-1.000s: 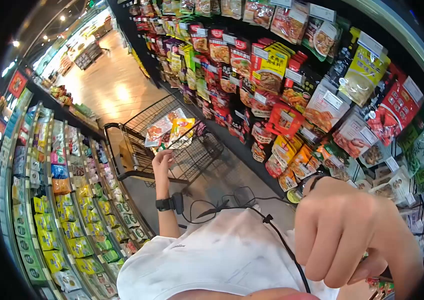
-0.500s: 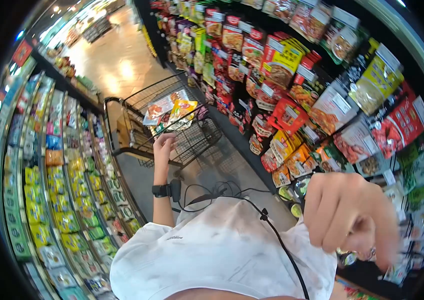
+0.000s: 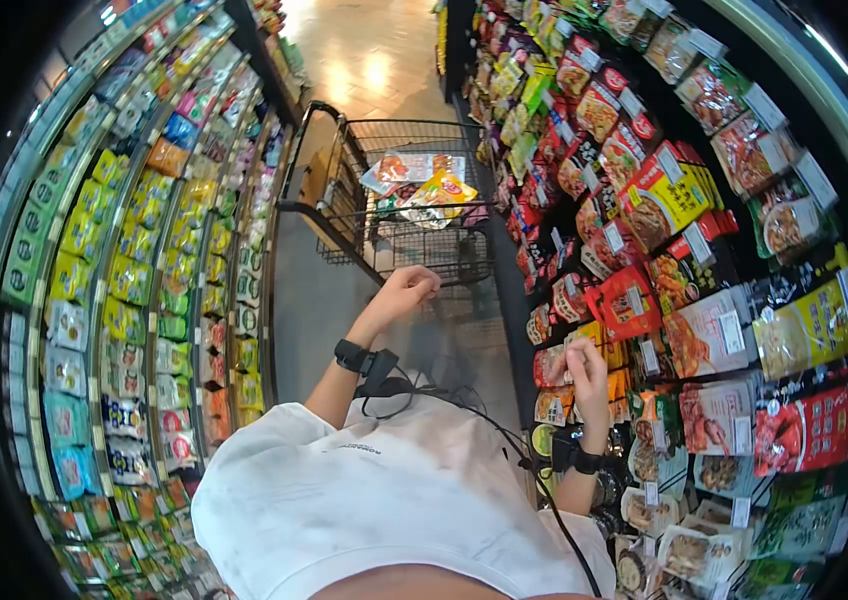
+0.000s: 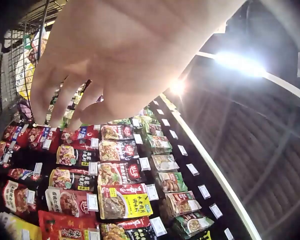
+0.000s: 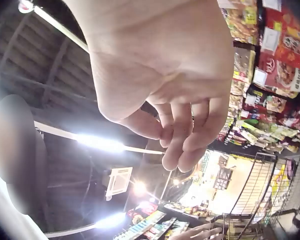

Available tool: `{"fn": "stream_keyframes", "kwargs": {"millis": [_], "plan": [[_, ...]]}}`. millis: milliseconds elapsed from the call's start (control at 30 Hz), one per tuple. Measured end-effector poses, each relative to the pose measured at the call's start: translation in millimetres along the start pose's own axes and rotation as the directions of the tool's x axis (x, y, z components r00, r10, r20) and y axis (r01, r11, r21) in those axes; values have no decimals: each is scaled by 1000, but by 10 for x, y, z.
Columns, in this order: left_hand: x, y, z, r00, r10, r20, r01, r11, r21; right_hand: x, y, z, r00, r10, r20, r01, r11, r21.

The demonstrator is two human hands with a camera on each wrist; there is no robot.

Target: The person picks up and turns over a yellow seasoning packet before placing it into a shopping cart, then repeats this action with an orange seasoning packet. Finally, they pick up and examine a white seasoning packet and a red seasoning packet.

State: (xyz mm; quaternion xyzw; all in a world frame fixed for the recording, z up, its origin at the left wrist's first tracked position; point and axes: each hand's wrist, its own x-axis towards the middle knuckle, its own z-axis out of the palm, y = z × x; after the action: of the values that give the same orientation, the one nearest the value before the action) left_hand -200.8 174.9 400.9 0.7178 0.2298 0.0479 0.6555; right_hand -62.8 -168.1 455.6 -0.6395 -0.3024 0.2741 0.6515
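Note:
My left hand (image 3: pixel 406 292) hangs in front of the cart with loosely bent fingers and holds nothing. It overlaps the near side of the shopping cart (image 3: pixel 414 123) in the head view. My right hand (image 3: pixel 589 385) is raised beside the right-hand rack, its fingers lightly bent and nothing in them. In the right wrist view that hand's palm (image 5: pixel 160 85) shows, thumb close to the fingers. Inside the cart lie a yellow food pouch (image 3: pixel 449 188) and a flat clear-fronted pack (image 3: pixel 394 172). Nearest my right hand hang a red pouch (image 3: pixel 626 302) and orange pouches (image 3: pixel 616 395).
Racks of hanging seasoning pouches (image 3: pixel 669 195) line the right side of the aisle. Shelves of yellow packets (image 3: pixel 129 275) run along the left. A black cable (image 3: pixel 489 425) crosses my white shirt. Bright floor (image 3: pixel 374 60) lies beyond the cart.
My right hand has dropped from close before the head camera to beside the rack. The head view has turned, so the cart and my left hand appear farther right.

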Motion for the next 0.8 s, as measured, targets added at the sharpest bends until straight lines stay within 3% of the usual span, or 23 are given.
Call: {"fn": "stream_keyframes", "kwargs": {"millis": [100,133,333,400,500,633,733,800], "plan": [[-93,-19,-179,998,63,-14,-64,997,-37,252,77,164,999,12,46,-13,1000,23],[-95,-47,-251,996,64,-62,-71,991,-117,360,74,249,998,1,58,-2,1000,22],[26,-68,-936,935,78,-346,-121,987,-105,1140,-60,793,987,19,162,-8,998,-67],[83,-27,-1225,901,93,-423,-149,984,-101,1477,-16,1005,977,69,203,-51,994,-97],[227,-97,-1753,856,123,-502,-195,976,-93,2071,46,1421,958,50,283,7,980,-197],[469,-327,-2499,812,104,-574,-234,960,-156,2891,-55,2131,969,4,246,47,979,-199],[550,-223,-2923,772,88,-630,-253,951,-177,3477,32,2463,942,6,335,159,873,-461],[618,-237,-3150,769,73,-635,-244,952,-186,3872,326,2593,923,87,376,37,950,-309]]}}
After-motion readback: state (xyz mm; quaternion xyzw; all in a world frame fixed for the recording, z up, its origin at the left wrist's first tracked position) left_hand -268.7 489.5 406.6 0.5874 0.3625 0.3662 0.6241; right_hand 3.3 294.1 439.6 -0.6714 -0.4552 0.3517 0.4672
